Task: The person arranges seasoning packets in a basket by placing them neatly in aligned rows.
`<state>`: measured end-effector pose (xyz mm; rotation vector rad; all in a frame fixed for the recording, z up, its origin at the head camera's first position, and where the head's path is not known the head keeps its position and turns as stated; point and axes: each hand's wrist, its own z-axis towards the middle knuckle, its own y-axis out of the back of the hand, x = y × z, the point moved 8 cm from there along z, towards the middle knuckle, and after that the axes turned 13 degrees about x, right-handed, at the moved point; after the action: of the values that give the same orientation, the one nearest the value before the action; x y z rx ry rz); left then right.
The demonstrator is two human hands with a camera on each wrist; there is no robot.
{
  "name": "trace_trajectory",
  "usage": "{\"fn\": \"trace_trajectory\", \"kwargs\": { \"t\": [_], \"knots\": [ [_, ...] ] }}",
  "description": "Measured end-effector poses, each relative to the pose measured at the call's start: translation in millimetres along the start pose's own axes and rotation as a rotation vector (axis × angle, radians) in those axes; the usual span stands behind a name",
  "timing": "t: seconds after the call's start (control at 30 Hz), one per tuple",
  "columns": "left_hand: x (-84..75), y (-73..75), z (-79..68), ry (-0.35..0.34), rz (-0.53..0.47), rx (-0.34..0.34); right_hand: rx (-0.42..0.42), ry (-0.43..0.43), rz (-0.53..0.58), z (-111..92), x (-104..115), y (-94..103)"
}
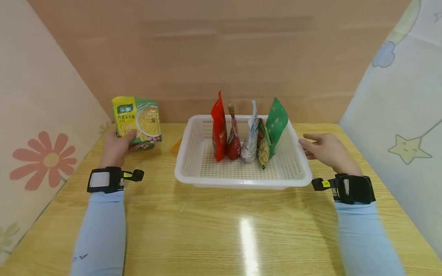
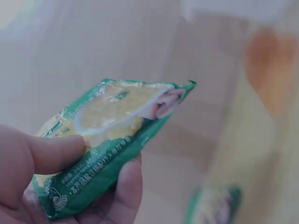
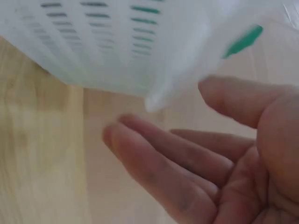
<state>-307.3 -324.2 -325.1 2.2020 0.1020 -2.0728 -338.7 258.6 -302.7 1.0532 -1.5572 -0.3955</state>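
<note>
Backdrop (image 1: 224, 50), one: brown, upright, behind everything. Bench (image 1: 214, 226), one: wood-grained, bearing the lot. Basket (image 1: 238, 183), one: white, perforated, set on the bench midway between the hands, probably to lie within reach of both. Right hand (image 1: 326, 151): fingers spread and loosely bent, holding nothing, just beside the basket's right end; contact cannot be confirmed. Left hand (image 1: 115, 147): thumb on the front, fingers behind, gripping the soup packet (image 1: 138, 117) by its lower left part, which seems chosen to leave most of the print uncovered. Said packet: well left of the basket, stood up, printed front facing the wearer, lettering upright; its long axis, hard to settle from above, runs obliquely out from the palm in the left wrist view. In the basket, a row on edge, apparently to save room: green packet (image 1: 277, 124), red packet (image 1: 219, 130), white packet (image 1: 251, 138), dark-red pouch (image 1: 233, 140), brownish packet (image 1: 263, 147). Orange item (image 1: 176, 147), one: partly hidden by the basket's left side, kind uncertain
</note>
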Motion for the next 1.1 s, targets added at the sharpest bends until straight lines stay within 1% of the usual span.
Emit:
{"fn": "trace_trajectory", "kwargs": {
  "t": [0.07,0.1,0.17,0.2,0.27,0.33,0.43,0.5,0.53,0.63,0.73,0.83,0.93,1.0,1.03,1.1],
  "knots": [
    [-18.8,-10.2,-7.2,-0.082,-0.02,0.019,-0.115,0.008,0.017,-12.2,2.6,13.1],
    [-27.9,-16.3,-10.6,-0.123,-0.045,0.038,-0.184,0.022,0.035,-19.6,5.9,19.8],
    [-44.2,-30.2,-16.4,-0.183,-0.11,0.092,-0.313,0.069,0.078,-35.3,16.0,30.6],
    [-51.3,-37.7,-19.3,-0.207,-0.136,0.121,-0.364,0.088,0.095,-42.8,22.2,33.7],
    [-61.9,-53.1,-25.2,-0.239,-0.198,0.178,-0.428,0.141,0.147,-53.9,37.1,35.2],
    [-69.0,-69.4,-30.7,-0.252,-0.217,0.234,-0.455,0.215,0.184,-60.9,55.0,31.4],
    [-73.7,-94.1,-38.1,-0.255,-0.22,0.321,-0.447,0.332,0.22,-66.9,83.2,18.5],
    [-74.3,-109.9,-41.4,-0.25,-0.209,0.371,-0.428,0.405,0.221,-68.9,101.1,7.3],
    [-73.8,-117.2,-43.0,-0.242,-0.203,0.392,-0.41,0.427,0.211,-69.0,109.1,0.8],
    [-70.5,-137.2,-47.5,-0.208,-0.174,0.449,-0.328,0.454,0.183,-66.0,128.4,-20.9],
    [-67.6,-154.2,-54.2,-0.185,-0.142,0.505,-0.23,0.442,0.15,-59.4,142.3,-45.4],
    [-66.4,-169.1,-61.8,-0.18,-0.135,0.554,-0.114,0.437,0.229,-49.6,153.0,-70.8],
    [-64.8,-182.8,-67.5,-0.177,-0.148,0.589,-0.015,0.459,0.402,-39.4,162.3,-93.2],
    [-63.7,-190.9,-70.9,-0.176,-0.151,0.608,-0.002,0.477,0.47,-35.4,168.5,-103.4],
    [-63.3,-194.6,-72.3,-0.178,-0.144,0.616,-0.018,0.487,0.482,-34.7,171.7,-106.5],
    [-62.5,-200.8,-74.5,-0.183,-0.126,0.628,-0.079,0.506,0.463,-34.8,176.7,-109.0]
  ]
}}
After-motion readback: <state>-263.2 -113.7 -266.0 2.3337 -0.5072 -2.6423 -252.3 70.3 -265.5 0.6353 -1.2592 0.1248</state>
